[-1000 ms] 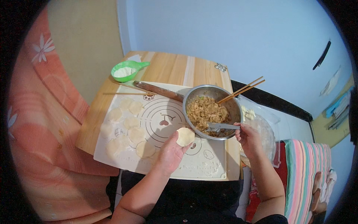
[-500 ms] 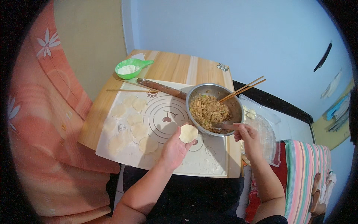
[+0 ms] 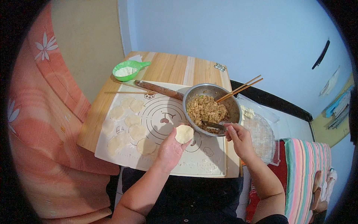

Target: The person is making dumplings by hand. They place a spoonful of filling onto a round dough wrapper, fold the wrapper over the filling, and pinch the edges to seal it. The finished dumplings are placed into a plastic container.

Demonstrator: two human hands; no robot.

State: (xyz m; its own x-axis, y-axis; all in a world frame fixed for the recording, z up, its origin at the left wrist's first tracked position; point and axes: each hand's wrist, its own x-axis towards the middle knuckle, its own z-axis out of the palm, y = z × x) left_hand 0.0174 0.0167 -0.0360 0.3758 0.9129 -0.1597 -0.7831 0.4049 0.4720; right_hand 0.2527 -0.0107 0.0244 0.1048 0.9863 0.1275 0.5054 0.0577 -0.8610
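Observation:
A round dumpling wrapper (image 3: 184, 134) rests on the fingers of my left hand (image 3: 171, 151), just in front of the metal bowl (image 3: 238, 110). My right hand (image 3: 238, 140) grips the handle of a flat-bladed knife (image 3: 213, 124) at the bowl's near right side. Its blade reaches into the minced filling (image 3: 207, 108). A pair of chopsticks (image 3: 240, 89) leans out over the bowl's right rim. Several more wrappers (image 3: 138, 132) lie on the left part of the pale kneading mat (image 3: 203, 166), some overlapping.
A rolling pin (image 3: 158, 89) lies left of the bowl, near thin sticks (image 3: 128, 92). A green scoop of flour (image 3: 143, 65) stands at the table's far left. Right of the table (image 3: 175, 67) is a clear plastic tray (image 3: 276, 149) with pale pieces. An orange curtain (image 3: 63, 123) hangs at left.
My right hand and the knife have shifted a little left and lower, with the blade now deeper in the filling. The whole view has moved slightly; my left hand still holds the wrapper.

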